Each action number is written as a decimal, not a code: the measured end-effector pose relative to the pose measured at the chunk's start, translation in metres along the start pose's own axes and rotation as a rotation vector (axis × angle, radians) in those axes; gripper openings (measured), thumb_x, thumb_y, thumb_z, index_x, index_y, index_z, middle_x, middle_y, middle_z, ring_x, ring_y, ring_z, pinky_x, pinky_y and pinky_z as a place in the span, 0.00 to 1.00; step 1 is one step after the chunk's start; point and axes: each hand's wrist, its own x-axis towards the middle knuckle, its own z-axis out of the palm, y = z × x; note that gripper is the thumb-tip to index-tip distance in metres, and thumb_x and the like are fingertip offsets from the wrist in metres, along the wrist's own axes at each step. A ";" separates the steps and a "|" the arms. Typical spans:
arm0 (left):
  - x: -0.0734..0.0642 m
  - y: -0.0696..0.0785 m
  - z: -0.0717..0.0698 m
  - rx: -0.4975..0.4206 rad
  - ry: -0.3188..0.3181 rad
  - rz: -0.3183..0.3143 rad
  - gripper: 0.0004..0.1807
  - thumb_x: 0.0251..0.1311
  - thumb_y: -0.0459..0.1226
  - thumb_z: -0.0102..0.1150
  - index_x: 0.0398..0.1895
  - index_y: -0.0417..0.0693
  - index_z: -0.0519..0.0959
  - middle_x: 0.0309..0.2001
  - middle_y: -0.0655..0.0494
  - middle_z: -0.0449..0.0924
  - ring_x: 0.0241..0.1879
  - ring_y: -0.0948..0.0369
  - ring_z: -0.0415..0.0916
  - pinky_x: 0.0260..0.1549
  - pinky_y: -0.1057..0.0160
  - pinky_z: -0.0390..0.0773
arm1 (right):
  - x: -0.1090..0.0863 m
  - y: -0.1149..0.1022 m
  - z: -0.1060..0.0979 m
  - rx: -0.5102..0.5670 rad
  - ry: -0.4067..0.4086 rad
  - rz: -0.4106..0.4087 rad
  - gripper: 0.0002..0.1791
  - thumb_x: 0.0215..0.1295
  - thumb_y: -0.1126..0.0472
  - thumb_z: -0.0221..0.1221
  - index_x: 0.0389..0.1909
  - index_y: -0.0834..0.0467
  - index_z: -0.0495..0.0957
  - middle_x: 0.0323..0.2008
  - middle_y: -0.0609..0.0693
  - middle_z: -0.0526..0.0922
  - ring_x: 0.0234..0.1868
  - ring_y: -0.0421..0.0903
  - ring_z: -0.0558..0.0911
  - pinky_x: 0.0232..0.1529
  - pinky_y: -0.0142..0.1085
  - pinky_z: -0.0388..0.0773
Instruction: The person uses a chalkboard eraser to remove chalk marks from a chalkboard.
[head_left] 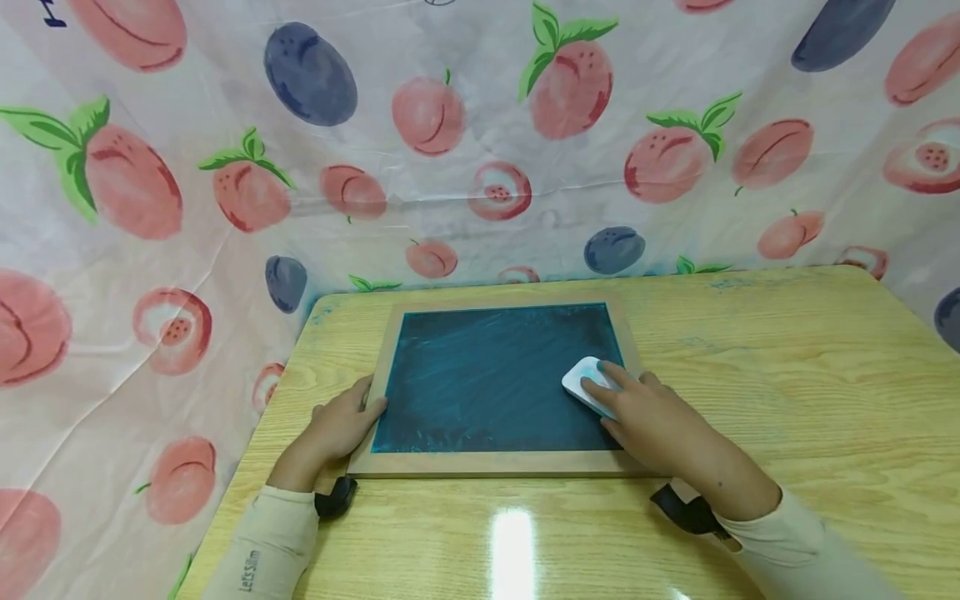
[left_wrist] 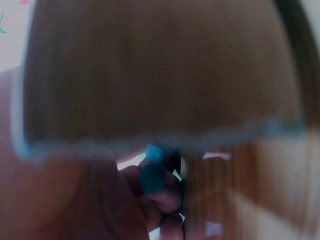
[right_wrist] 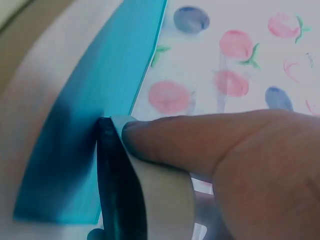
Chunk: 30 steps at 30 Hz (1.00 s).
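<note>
A small chalkboard (head_left: 495,379) in a pale wooden frame lies on the table, its dark surface smeared with blue-green chalk dust. My left hand (head_left: 341,421) grips the frame's left side, the thumb over its top near the lower left corner. In the left wrist view the frame's end (left_wrist: 160,70) looms blurred, with fingertips (left_wrist: 160,182) beside it. My right hand (head_left: 652,417) holds a white chalkboard eraser (head_left: 588,385) against the right part of the board. The right wrist view shows the thumb pressing the eraser's (right_wrist: 165,200) white side, its dark face against the board.
The light wood-grain table (head_left: 780,375) bears bluish chalk smudges near its back edge. A white cloth (head_left: 465,183) printed with peaches and plums hangs behind it and along the left. Black wrist straps (head_left: 336,498) sit on both wrists.
</note>
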 end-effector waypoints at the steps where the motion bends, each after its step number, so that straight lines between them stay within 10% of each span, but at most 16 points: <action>1: 0.000 0.000 0.000 0.000 0.000 0.000 0.35 0.77 0.52 0.41 0.80 0.47 0.52 0.71 0.39 0.68 0.65 0.39 0.70 0.53 0.34 0.59 | 0.000 -0.004 0.000 -0.007 0.004 -0.023 0.30 0.62 0.61 0.68 0.66 0.56 0.75 0.65 0.69 0.73 0.46 0.74 0.81 0.44 0.61 0.80; 14: -0.002 0.002 -0.002 -0.005 0.002 -0.004 0.34 0.77 0.50 0.41 0.80 0.46 0.52 0.70 0.39 0.70 0.63 0.39 0.73 0.54 0.33 0.58 | -0.002 -0.047 0.008 0.113 -0.101 -0.115 0.31 0.67 0.55 0.65 0.71 0.50 0.71 0.70 0.63 0.69 0.53 0.70 0.80 0.50 0.60 0.80; 30: 0.000 0.003 0.000 0.004 0.003 -0.009 0.35 0.77 0.51 0.41 0.80 0.46 0.52 0.70 0.39 0.69 0.64 0.39 0.71 0.53 0.34 0.59 | 0.006 0.020 0.002 0.068 -0.031 0.144 0.28 0.70 0.59 0.61 0.69 0.59 0.72 0.66 0.72 0.69 0.49 0.74 0.80 0.43 0.61 0.81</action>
